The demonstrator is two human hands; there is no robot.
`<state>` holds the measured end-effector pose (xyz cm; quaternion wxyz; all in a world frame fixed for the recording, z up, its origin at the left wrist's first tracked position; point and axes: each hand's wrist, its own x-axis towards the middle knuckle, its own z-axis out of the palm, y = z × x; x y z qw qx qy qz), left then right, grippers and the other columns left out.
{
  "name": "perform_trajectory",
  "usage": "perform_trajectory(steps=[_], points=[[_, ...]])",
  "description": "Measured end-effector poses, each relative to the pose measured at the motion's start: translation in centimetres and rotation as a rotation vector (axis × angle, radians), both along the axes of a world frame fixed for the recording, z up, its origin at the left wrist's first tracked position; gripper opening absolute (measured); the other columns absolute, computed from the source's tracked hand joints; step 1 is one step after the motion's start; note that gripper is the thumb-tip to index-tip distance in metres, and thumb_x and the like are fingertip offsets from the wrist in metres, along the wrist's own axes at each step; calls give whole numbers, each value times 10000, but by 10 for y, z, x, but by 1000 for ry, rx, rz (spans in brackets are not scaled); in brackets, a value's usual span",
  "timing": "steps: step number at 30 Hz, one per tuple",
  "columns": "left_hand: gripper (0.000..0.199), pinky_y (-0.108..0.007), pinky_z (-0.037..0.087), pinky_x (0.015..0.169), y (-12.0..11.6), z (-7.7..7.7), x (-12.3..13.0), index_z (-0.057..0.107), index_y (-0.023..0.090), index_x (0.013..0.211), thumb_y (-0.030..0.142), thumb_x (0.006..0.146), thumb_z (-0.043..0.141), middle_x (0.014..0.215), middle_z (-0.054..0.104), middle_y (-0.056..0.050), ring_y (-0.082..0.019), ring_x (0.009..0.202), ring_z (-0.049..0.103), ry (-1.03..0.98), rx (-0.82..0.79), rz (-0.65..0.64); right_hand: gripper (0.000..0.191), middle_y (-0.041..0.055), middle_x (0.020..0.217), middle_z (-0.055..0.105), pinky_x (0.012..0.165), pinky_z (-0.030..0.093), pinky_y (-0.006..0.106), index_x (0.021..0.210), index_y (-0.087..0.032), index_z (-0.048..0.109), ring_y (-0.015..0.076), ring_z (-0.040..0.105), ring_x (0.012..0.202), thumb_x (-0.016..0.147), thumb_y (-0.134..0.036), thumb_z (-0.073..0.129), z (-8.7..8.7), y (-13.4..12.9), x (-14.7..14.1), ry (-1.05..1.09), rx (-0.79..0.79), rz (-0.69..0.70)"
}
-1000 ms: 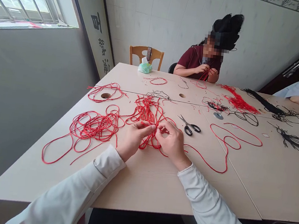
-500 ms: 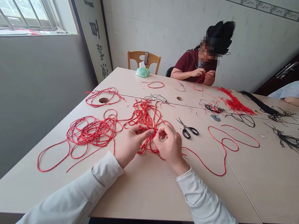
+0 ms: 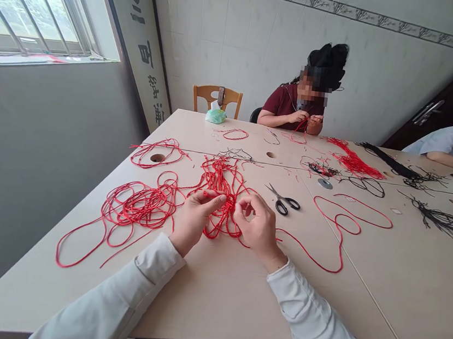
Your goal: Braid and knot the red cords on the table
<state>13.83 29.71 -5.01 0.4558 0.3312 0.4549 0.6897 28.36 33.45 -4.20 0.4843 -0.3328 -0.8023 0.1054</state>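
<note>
My left hand and my right hand are close together above a tangled bundle of knotted red cord on the pale table. My left fingers and thumb pinch the top of the bundle. The curled fingertips of my right hand hold a thin strand of it. A looser red cord coil lies to the left of my left hand. A long red cord loop runs off to the right of my right hand.
Black-handled scissors lie just beyond my right hand. Black cord bunches and a red cord bunch lie further along the table. A seated person works red cord at the far edge, and another person's arm rests at right.
My hands have drawn slightly apart, with the left fingertips moving left of the bundle's centre. The whole view has tilted upward, so the table sits lower in the picture.
</note>
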Motion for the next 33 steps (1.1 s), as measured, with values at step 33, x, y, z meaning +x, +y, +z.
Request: perform_trajectory(steps=[33], points=[[206,-231,453,713,7,4,-14,682,155,716,242,619,841,709,651,8,-86,684,579,-204,35,-36,124,-22,687,548,569,418,235,770,-207,562,112,488,592,774,-94,513,6,-7,5,-139,-133,396]])
